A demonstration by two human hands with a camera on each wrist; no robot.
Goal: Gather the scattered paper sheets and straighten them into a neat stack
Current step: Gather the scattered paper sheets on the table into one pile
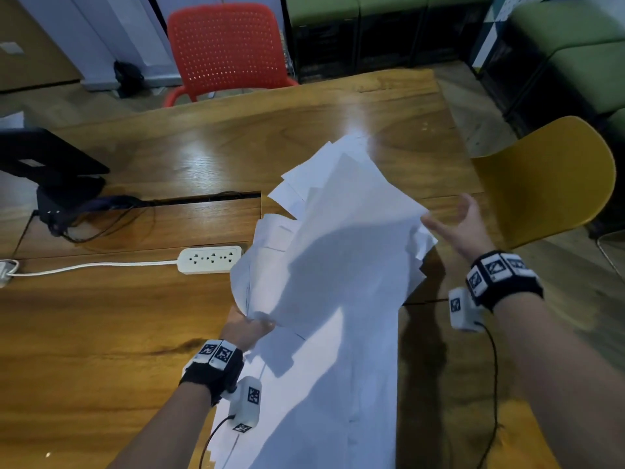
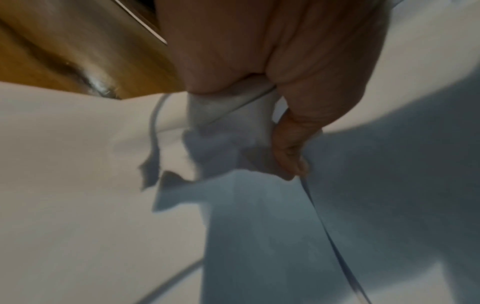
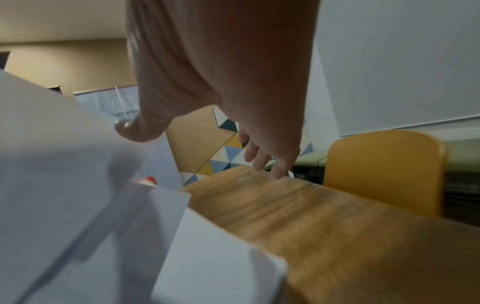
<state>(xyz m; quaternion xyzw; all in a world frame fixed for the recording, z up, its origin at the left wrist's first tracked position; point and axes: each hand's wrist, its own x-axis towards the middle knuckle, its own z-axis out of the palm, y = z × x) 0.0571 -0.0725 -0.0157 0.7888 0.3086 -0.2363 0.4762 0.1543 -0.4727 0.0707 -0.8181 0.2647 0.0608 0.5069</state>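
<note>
A loose, uneven bundle of white paper sheets (image 1: 338,238) is lifted off the wooden table (image 1: 135,319), fanned out with corners sticking out at different angles. My left hand (image 1: 248,328) grips the bundle at its lower left edge; the left wrist view shows the thumb and fingers (image 2: 291,148) pinching crumpled sheets (image 2: 233,226). More sheets (image 1: 321,401) lie flat below, toward the near edge. My right hand (image 1: 456,225) hovers open beside the bundle's right edge, fingers spread, holding nothing. In the right wrist view the thumb (image 3: 135,129) is near the sheets (image 3: 78,195).
A white power strip (image 1: 209,259) with its cord lies left of the papers. A black device on a stand (image 1: 50,170) sits at the far left. A yellow chair (image 1: 548,177) stands at the right, a red chair (image 1: 226,49) behind the table.
</note>
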